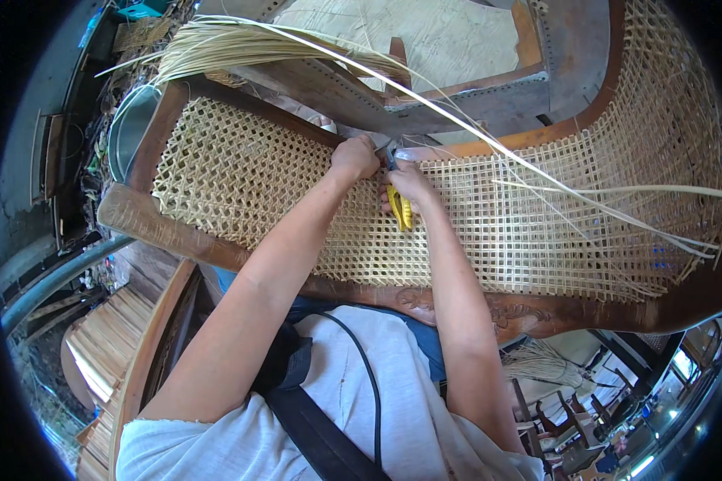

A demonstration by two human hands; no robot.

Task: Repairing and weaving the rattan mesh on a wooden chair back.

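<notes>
A woven cane panel [369, 248] in a brown wooden frame [529, 314] lies across my lap, its weave closer on the left and more open on the right. At the panel's far edge my left hand [356, 158] is closed, and what its fingers pinch is hidden. Just to its right, my right hand [415, 184] grips yellow-handled pliers [401, 210]. Their dark jaws point away from me, toward the far rail beside my left fingers. Long loose cane strands [529, 164] run over the panel to the right.
A bundle of pale cane [241, 48] rests over the frame at the far left, above a bucket [132, 132]. Another wooden frame part [473, 100] stands beyond the panel. Wooden slats [112, 345] lie at the lower left; another cane bundle [545, 365] is at the lower right.
</notes>
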